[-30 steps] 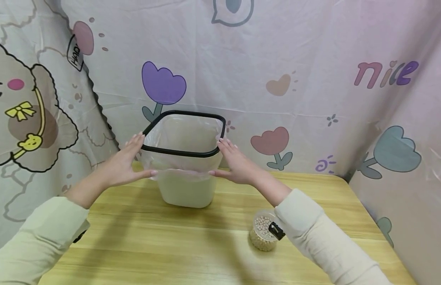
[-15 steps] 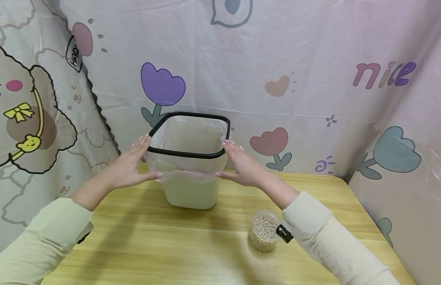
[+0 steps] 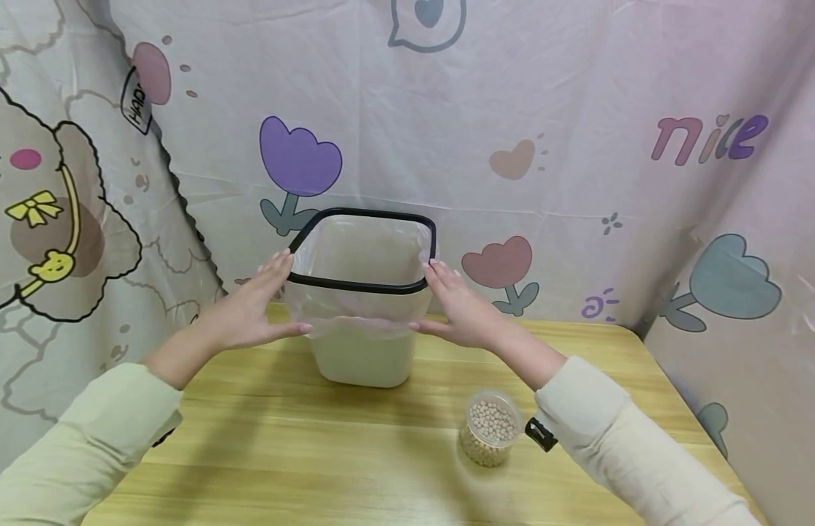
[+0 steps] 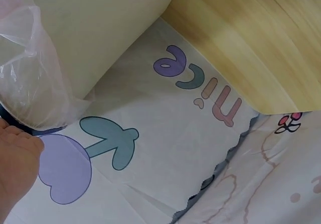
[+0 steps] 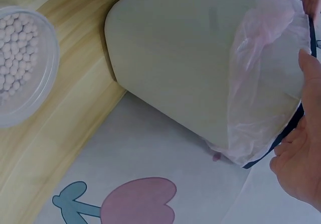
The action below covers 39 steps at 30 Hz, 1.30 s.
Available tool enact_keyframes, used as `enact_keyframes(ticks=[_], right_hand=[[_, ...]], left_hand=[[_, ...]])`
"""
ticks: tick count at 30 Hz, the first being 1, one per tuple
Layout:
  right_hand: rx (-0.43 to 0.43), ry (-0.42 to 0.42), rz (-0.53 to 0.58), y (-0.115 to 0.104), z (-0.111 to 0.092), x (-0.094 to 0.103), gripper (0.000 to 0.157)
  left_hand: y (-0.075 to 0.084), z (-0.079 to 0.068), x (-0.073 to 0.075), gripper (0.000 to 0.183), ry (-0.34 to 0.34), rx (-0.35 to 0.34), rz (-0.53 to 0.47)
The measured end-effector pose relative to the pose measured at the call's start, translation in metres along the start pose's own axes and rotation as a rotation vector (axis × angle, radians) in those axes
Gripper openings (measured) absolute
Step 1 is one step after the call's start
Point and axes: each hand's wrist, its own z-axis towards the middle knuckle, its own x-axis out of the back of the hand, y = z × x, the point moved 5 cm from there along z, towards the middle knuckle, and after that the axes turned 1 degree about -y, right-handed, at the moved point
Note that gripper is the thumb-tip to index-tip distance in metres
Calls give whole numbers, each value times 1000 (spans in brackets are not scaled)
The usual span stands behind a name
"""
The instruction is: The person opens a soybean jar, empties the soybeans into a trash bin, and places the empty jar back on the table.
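Note:
A white trash can (image 3: 364,365) stands upright near the back of the wooden table. A thin pinkish plastic bag (image 3: 354,326) lines it, folded down over the outside, with a black rim ring (image 3: 361,286) around the top. My left hand (image 3: 252,310) touches the can's left side, its fingertips at the ring and the thumb extended along the front. On the right side my right hand (image 3: 463,314) does likewise, fingers straight. The right wrist view shows that hand (image 5: 301,158) against the ring and bag. Only part of the left hand (image 4: 17,171) appears in the left wrist view.
A clear plastic jar (image 3: 490,431) full of small pale beads stands in front and to the right of the can, near the right sleeve (image 3: 591,416). A printed cloth (image 3: 407,109) hangs behind the table (image 3: 354,467) and along both sides.
Both hands and the trash can between them have shifted slightly to the right across the table. The jar of beads has stayed in place.

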Motion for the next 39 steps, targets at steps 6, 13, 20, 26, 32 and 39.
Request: enact_keyframes(ticks=[6,13,20,26,32,39], right_hand=[[15,21,4,3,-4,3,88],[15,34,2,9,-10,4,87],[16,35,3,13,-16,5,86],[5,39,-14,19,-22,10,86],[-7,42,-3,27,-26,11,86],[-18,46,24,36,-31,12,85]], left_hand=[[7,1,0,110,-13,-16,31],[14,4,-1,110,-18,-24,37],[16,8,-5,109,-18,-32,41],[24,10,-8,110,-20,-58,13],[31,11,-9,111,-14,-90,40],[37,13,-10,110,-17,-114,68]])
